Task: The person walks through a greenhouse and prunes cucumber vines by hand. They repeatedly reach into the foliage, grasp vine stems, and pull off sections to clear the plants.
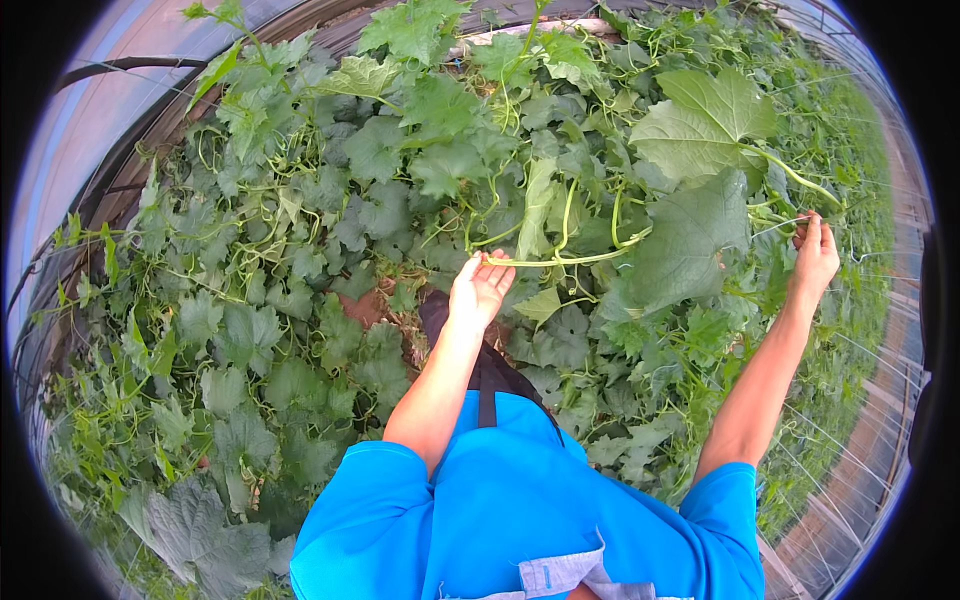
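My left hand (484, 289), palm up, has its thumb and fingers around the end of a pale green vine stem (592, 260). The stem runs roughly level to the right and passes behind a large dark leaf (686, 240). Out at the right, my right hand (816, 244) is raised with thumb and fingertips pinched on a thin pale string (784, 225). Just above that hand ends the long stalk of a broad, light green leaf (701, 127). Curled tendrils and a rolled leaf (536, 206) stand near the stem between the two hands.
Dense lobed vine leaves (247, 337) surround me on all sides. Thin strings (825, 442) stretch across the right edge. Plastic sheeting (97, 127) and a dark hose (135, 64) lie at the upper left. A patch of reddish soil (365, 306) shows near my feet.
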{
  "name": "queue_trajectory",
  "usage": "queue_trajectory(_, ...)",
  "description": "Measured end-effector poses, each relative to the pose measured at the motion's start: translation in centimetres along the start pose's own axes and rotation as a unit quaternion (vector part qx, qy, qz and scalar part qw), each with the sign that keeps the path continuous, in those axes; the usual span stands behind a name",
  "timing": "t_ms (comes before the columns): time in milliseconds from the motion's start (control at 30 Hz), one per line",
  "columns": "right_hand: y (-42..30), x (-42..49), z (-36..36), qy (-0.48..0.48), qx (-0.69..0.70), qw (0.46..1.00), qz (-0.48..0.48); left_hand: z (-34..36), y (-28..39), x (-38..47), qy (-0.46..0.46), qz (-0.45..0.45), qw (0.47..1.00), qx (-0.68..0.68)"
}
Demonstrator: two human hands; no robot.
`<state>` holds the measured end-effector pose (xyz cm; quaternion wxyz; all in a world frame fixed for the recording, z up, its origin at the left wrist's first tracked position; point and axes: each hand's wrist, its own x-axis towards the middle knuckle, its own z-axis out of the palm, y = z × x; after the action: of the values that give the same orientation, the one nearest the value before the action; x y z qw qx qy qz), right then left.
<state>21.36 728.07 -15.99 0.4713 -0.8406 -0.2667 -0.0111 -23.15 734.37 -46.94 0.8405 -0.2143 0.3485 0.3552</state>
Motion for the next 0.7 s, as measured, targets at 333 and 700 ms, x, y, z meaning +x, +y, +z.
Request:
queue_trajectory(333, -2.8, -3.0, -2.2, -0.021, 0.002, 1.000, 0.022, -11.7, 1.7, 9.2, 0.064, -0.149, 0.791, 0.590)
queue_trajectory(700, -0.5, -4.2, -7.9, 0.009, -0.041, 0.999, 0.008, -2.7, 5.1, 37.5, -0.150, 0.396, 0.632, 0.649)
